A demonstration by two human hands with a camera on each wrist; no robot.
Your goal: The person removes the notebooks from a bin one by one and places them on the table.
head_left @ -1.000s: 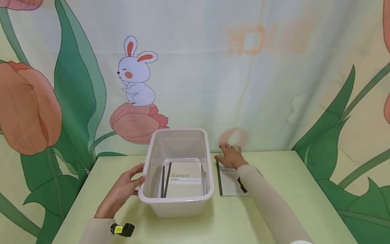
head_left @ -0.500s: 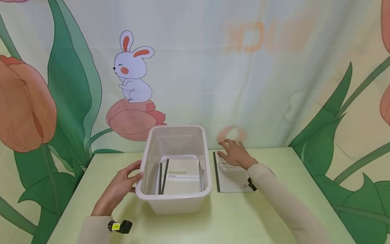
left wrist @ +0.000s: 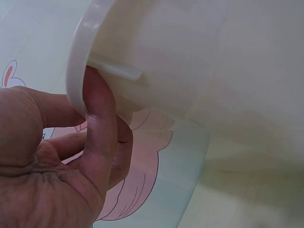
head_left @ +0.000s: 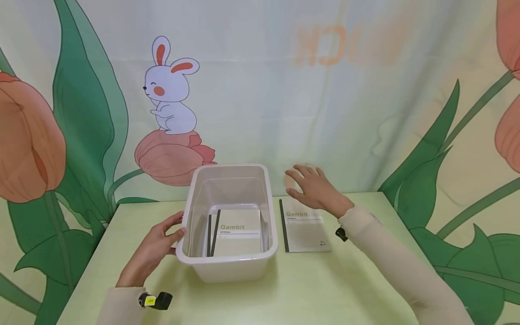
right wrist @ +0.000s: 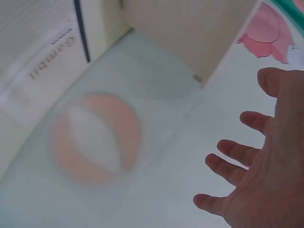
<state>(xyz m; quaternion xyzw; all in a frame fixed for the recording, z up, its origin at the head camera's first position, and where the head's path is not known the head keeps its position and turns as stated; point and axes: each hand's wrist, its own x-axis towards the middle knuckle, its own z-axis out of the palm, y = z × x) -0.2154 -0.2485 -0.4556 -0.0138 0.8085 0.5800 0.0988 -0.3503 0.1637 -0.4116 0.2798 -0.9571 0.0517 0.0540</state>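
A light grey plastic bin [head_left: 231, 272] stands on the table, and my left hand [head_left: 152, 243] pinches its left rim. In the left wrist view, fingers of the left hand [left wrist: 97, 137] tuck up under the rim of the bin [left wrist: 80, 52]. Inside it lie a pale notebook [head_left: 240, 225] marked "Gambit" and the dark spine of another beneath. To the bin's right, another Gambit notebook [head_left: 304, 234] with a dark spine lies flat. My right hand [head_left: 314, 188] hovers over that notebook's far edge, fingers spread and holding nothing; the right wrist view shows the fingers apart from it.
The pale green table [head_left: 308, 289] ends at the back against a printed curtain [head_left: 243, 99] with a rabbit and tulips. A small black device [head_left: 156, 301] with a yellow label is strapped at the left wrist, and another black one [head_left: 341, 234] at the right.
My right hand has lifted off the notebook beside the bin and moved back, leaving more of its cover in sight. The left hand keeps its hold on the rim. The head view has shifted slightly.
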